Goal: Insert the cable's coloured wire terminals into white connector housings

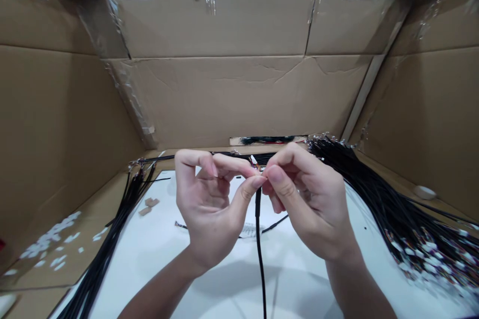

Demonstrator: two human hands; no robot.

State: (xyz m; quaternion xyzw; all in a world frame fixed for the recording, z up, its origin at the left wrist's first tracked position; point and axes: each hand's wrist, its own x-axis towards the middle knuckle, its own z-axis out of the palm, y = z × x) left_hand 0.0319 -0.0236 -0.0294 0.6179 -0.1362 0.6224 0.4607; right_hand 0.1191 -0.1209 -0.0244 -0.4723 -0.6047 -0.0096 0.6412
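Observation:
My left hand (209,204) and my right hand (307,204) meet in front of me, their thumbs and fingertips pinching the end of a black sleeved cable (258,239). The cable hangs straight down from the pinch past the white tabletop (224,279). A small connector with thin coloured wires (255,163) sticks up at the cable's end, mostly hidden by my fingertips. A short black wire (275,224) lies on the table beneath my hands.
A large bundle of black cables (374,199) with white connectors spreads across the right side. Another black bundle (112,239) runs along the left. Cardboard walls (209,99) surround the table, and cardboard scraps (149,205) and white bits (48,241) lie at left.

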